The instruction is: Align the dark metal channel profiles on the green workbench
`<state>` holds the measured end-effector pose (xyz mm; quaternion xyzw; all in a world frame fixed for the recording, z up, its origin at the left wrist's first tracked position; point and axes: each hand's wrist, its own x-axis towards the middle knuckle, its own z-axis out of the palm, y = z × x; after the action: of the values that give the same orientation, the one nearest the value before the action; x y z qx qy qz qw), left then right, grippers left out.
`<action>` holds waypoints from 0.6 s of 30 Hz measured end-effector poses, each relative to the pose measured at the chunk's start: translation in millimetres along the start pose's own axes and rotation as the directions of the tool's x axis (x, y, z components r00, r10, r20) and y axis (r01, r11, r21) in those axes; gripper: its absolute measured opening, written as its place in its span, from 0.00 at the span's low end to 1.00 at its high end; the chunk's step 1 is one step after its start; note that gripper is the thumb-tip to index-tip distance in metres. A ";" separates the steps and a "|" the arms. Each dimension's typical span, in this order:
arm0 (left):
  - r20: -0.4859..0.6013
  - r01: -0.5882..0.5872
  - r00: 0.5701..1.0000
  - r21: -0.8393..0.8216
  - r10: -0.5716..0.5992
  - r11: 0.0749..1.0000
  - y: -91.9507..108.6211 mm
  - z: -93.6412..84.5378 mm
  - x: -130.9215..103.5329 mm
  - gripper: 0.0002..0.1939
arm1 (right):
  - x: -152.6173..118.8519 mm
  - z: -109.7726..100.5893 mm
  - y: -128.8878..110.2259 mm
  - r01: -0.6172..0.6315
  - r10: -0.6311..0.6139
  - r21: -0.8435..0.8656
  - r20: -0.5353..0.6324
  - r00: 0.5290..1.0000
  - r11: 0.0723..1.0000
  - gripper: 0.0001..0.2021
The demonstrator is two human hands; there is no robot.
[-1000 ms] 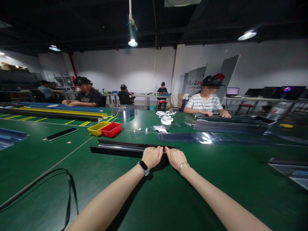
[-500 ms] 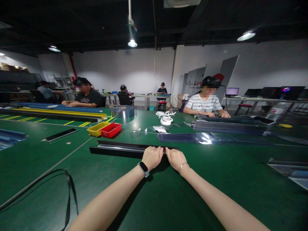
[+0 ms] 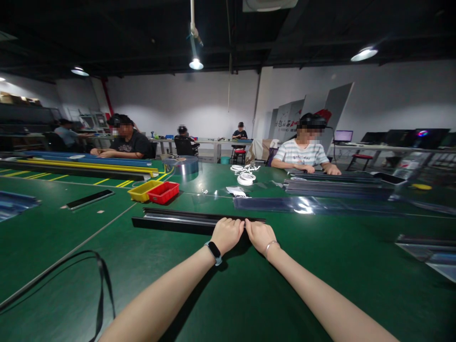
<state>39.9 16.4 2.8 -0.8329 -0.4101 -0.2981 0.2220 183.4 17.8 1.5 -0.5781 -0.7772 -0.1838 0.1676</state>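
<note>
A long black channel-shaped profile [image 3: 174, 225] lies crosswise on the green table, a pale strip showing along its groove. Close to its right end, my left hand [image 3: 227, 234] is closed around it, knuckles up, with a watch on the wrist. My right hand [image 3: 260, 235] is closed at the very end of the profile, a bangle on its wrist. The thumbs meet over the groove. Whatever the fingertips press on between them is hidden.
Beyond the profile stand a yellow bin [image 3: 143, 191] and a red bin [image 3: 164, 192]. A clear plastic strip [image 3: 278, 204] and white coils [image 3: 246, 178] lie farther back. A co-worker [image 3: 302, 147] handles dark profiles opposite. A black strap [image 3: 103, 275] hangs at front left.
My left hand has shifted very slightly right, closer to my right hand. The profile and my right hand stay almost in place.
</note>
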 end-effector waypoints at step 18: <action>0.084 0.005 0.996 0.018 -0.007 1.000 -3.7 12.5 1.8 0.16 | 4.5 1.2 -2.2 0.016 -0.012 -0.066 0.061 0.998 0.998 0.23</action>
<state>41.7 27.1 -4.6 -0.8415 -0.4241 -0.2598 0.2109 180.0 21.5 2.4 -0.5830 -0.7795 -0.1930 0.1232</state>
